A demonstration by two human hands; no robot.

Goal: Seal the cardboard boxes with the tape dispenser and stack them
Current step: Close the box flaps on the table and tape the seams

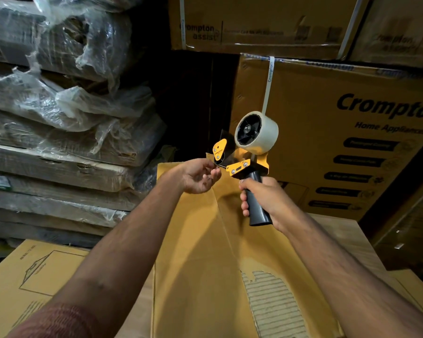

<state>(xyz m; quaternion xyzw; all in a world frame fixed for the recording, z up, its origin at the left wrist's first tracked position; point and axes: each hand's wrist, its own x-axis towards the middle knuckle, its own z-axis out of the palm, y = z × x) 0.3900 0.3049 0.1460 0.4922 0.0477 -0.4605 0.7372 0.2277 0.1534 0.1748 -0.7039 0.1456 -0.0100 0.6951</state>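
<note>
Cardboard box (193, 252) lay nearest, directly below both forearms, flaps closed along a centre seam, outer paper torn near the right side. Right hand (261, 201) was clenched round the dark handle of the tape dispenser (244, 154), held above the box's far end. Left hand (198, 175), fingers curled, pinched at the dispenser's front end. Printed cartons (340, 132) stood behind.

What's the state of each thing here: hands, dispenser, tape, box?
right hand: grips the tape dispenser's black handle
left hand: fingers curled at the dispenser's front end, pinching there
tape dispenser: held up above the box, roll uppermost
tape roll: mounted, nearly full
cardboard box: flaps closed, centre seam bare
</note>
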